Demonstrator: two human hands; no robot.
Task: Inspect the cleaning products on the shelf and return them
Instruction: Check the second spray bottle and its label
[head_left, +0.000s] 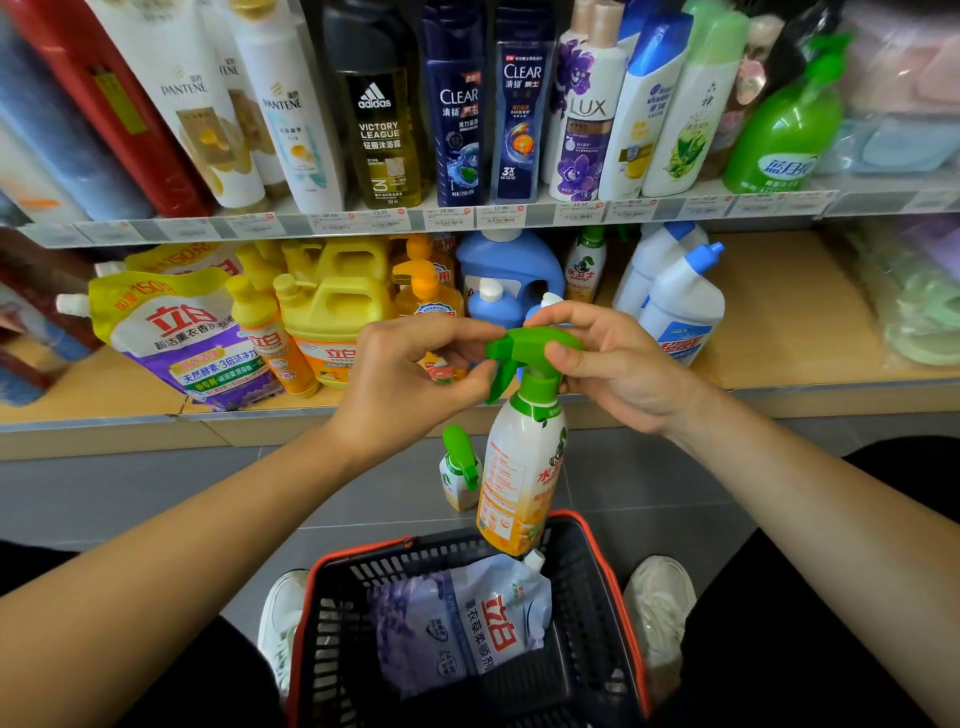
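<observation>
On the lower wooden shelf (779, 332), at the far left, a yellow, white and purple refill pouch (171, 332) is leaned, and a yellow plastic jug with a handle (332, 322) is stood just beside it. In front of these the left hand (410, 384) is raised with its fingers curled, thumb and fingertips pinched on the nozzle and trigger. A small green-topped bottle (460, 475) is seen on the grey floor below. The white and orange spray bottle with a green trigger head (519, 467) is held between both hands in front of the shelf edge. Its body is slightly tilted above the far rim of a black plastic basket with a red rim (613, 597), in which a white and lilac pouch (467, 623) is laid. The back of the head is gripped by the right hand (613, 364), thumb pressed on its side. Further right, white bottles with blue caps (680, 306) are stood on the shelf.
</observation>
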